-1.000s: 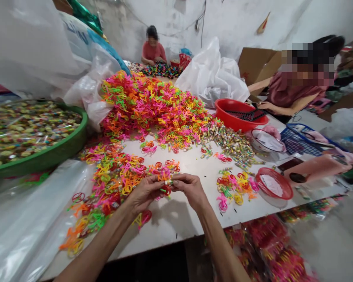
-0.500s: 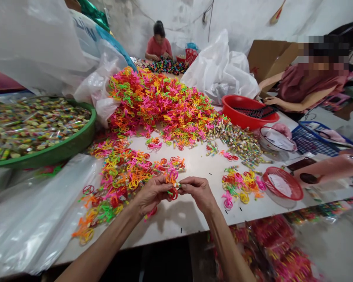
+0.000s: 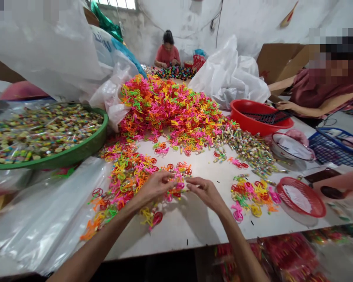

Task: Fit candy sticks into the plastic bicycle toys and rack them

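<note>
My left hand [image 3: 156,187] is above the table with its thumb and fingers pinched on a small pink plastic toy piece [image 3: 179,180]. Loose pieces lie directly behind it, so its outline is partly lost. My right hand [image 3: 205,191] faces it from the right, its thumb and index finger slightly apart near the pink piece. Nothing clear shows between them. Beneath my left wrist lie a yellow piece [image 3: 147,216] and a red wheel-shaped piece [image 3: 157,218]. A spread of bright toy pieces [image 3: 126,168] lies beyond my left forearm.
A tall heap of coloured pieces [image 3: 167,109] stands behind, beside small patterned tubes [image 3: 253,150]. A green basin [image 3: 104,131] is at left, above clear plastic bags [image 3: 55,219]. At right are a red basin [image 3: 238,113], a red basket [image 3: 319,209] and a co-worker [image 3: 312,94].
The view has shifted, so the scene sits further right and slightly lower. An orange and red piece was between my hands; now a pink one is there. My right fingers have loosened from their pinch.
</note>
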Motion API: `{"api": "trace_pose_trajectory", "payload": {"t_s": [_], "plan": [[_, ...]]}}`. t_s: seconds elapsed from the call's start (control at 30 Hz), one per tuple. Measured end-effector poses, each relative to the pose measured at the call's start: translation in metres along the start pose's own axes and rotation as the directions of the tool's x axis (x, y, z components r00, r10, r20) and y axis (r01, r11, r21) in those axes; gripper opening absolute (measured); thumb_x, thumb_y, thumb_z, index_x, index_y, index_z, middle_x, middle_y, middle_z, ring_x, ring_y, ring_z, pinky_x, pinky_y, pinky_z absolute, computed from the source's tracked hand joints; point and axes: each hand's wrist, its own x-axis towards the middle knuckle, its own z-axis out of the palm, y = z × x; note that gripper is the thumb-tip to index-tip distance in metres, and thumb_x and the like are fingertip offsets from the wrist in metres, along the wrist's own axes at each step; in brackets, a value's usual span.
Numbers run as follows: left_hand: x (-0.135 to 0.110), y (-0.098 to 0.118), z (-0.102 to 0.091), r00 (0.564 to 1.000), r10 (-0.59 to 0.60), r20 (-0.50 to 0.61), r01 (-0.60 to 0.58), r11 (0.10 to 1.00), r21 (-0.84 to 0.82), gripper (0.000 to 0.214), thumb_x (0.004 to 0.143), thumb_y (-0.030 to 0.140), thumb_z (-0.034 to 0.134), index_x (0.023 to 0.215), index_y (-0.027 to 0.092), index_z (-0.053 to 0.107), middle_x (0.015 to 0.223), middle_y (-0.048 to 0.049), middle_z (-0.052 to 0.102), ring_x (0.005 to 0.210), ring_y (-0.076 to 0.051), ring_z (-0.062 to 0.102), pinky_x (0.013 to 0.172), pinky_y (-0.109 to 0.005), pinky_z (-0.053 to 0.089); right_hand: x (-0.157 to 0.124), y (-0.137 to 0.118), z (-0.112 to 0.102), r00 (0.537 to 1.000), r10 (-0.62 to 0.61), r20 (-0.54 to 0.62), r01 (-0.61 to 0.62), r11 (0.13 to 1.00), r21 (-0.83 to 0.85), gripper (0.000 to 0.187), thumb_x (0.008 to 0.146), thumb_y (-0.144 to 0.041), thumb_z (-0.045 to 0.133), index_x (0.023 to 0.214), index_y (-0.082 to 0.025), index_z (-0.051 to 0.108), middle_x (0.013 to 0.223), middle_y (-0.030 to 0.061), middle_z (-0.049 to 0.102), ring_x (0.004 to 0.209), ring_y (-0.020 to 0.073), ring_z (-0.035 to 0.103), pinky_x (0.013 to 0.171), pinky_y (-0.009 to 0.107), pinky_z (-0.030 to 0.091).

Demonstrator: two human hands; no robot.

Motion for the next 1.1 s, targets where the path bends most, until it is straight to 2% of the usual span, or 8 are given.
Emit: {"api": "trace_pose_trajectory", "payload": {"t_s": [0.1, 0.23, 0.3, 0.53, 0.73, 0.87, 1.0, 1.1], "plan": [[0.046, 0.001, -0.03, 0.978, 0.087, -0.192, 0.037, 0.825, 0.564, 0.023, 0.081, 0.028, 0.046, 0.095, 0.021, 0.064, 0.098, -0.0054, 0.063, 0.09, -0.02, 0.058, 0.079, -0.029, 0.041, 0.036, 0.021, -0.041, 0.962, 0.042, -0.269, -0.163, 0.88, -0.447, 0.023, 0.082, -0.028, 0.048, 0.092, -0.02, 0.068, 0.094, 0.0064, 0.067, 0.083, 0.0208, 0.06, 0.073, 0.031, 0.045], [0.106, -0.014, -0.041, 0.983, 0.032, -0.181, 0.096, 0.748, 0.656, 0.016, 0.072, 0.012, 0.052, 0.082, 0.018, 0.064, 0.099, -0.0092, 0.061, 0.097, -0.025, 0.054, 0.081, -0.034, 0.038, 0.072, 0.04, -0.07, 0.951, 0.104, -0.291, -0.307, 0.426, -0.851, 0.034, 0.08, -0.007, 0.039, 0.101, -0.017, 0.063, 0.116, 0.0112, 0.055, 0.1, 0.0226, 0.055, 0.076, 0.03, 0.041], [0.122, -0.024, -0.036, 0.986, 0.031, -0.163, 0.087, 0.742, 0.665, 0.017, 0.071, 0.014, 0.055, 0.086, 0.018, 0.063, 0.103, -0.0106, 0.06, 0.099, -0.026, 0.053, 0.082, -0.035, 0.037, 0.076, 0.043, -0.071, 0.96, 0.136, -0.246, -0.279, 0.342, -0.897, 0.033, 0.081, -0.005, 0.036, 0.098, -0.016, 0.063, 0.112, 0.013, 0.056, 0.099, 0.0227, 0.055, 0.074, 0.03, 0.04], [0.12, -0.033, -0.036, 0.994, 0.029, -0.105, 0.041, 0.795, 0.606, 0.027, 0.07, 0.017, 0.052, 0.094, 0.021, 0.063, 0.088, -0.0044, 0.065, 0.088, -0.021, 0.057, 0.073, -0.027, 0.039, 0.055, 0.046, -0.071, 0.97, 0.168, -0.173, -0.224, 0.356, -0.908, 0.031, 0.08, -0.009, 0.04, 0.1, -0.02, 0.062, 0.107, 0.0068, 0.058, 0.097, 0.0175, 0.055, 0.069, 0.023, 0.036], [0.087, -0.026, -0.071, 0.997, -0.028, 0.072, -0.017, 0.831, 0.556, 0.034, 0.062, 0.015, 0.053, 0.091, 0.021, 0.069, 0.083, -0.0023, 0.068, 0.073, -0.017, 0.058, 0.06, -0.024, 0.039, 0.037, 0.045, -0.083, 0.954, 0.197, -0.225, -0.27, 0.246, -0.931, 0.03, 0.081, -0.007, 0.035, 0.092, -0.017, 0.061, 0.105, 0.009, 0.057, 0.084, 0.0173, 0.059, 0.06, 0.025, 0.033], [0.091, -0.023, -0.092, 0.979, -0.047, 0.2, -0.073, 0.832, 0.551, 0.035, 0.066, 0.018, 0.054, 0.098, 0.024, 0.067, 0.088, 0.0004, 0.069, 0.076, -0.015, 0.06, 0.066, -0.022, 0.042, 0.036, 0.044, -0.076, 0.948, 0.169, -0.271, -0.31, 0.274, -0.911, 0.023, 0.083, -0.015, 0.038, 0.087, -0.019, 0.061, 0.099, 0.0058, 0.059, 0.084, 0.0166, 0.058, 0.058, 0.025, 0.03], [0.124, -0.031, -0.072, 0.999, -0.016, 0.047, -0.018, 0.766, 0.643, 0.034, 0.068, 0.013, 0.052, 0.097, 0.02, 0.065, 0.107, -0.0064, 0.063, 0.1, -0.023, 0.054, 0.083, -0.033, 0.038, 0.046, 0.043, -0.053, 0.957, 0.079, -0.279, -0.289, 0.317, -0.903, 0.019, 0.085, -0.022, 0.041, 0.089, -0.019, 0.059, 0.095, 0.0058, 0.059, 0.086, 0.0172, 0.055, 0.06, 0.025, 0.03], [0.144, -0.04, -0.052, 0.999, -0.001, 0.033, -0.021, 0.762, 0.647, 0.026, 0.06, 0.008, 0.059, 0.081, 0.021, 0.066, 0.105, -0.0053, 0.062, 0.106, -0.025, 0.05, 0.092, -0.038, 0.031, 0.049, 0.046, -0.04, 0.962, 0.026, -0.271, -0.264, 0.333, -0.905, 0.016, 0.083, -0.02, 0.043, 0.084, -0.018, 0.059, 0.093, 0.0074, 0.059, 0.089, 0.019, 0.051, 0.062, 0.026, 0.031]]}}
